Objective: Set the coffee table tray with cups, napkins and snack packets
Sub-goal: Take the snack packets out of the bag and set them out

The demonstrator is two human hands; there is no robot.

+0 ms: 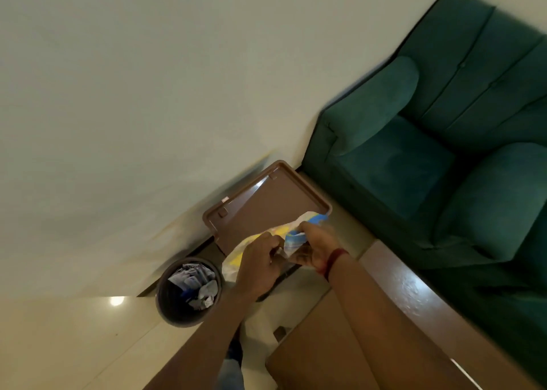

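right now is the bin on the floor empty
No, the bin has crumpled paper and other scraps lying inside it.

One camera, worn on the person's head, looks forward and down, strongly rolled sideways. It is near the left hand and right hand; the green sofa is farther, at right.

On my feed I've got a plain cream wall, a dark green tufted sofa backed against it, glossy pale floor tiles catching 1 bright light spot, a polished brown wooden table, and a round bin of crumpled paper.
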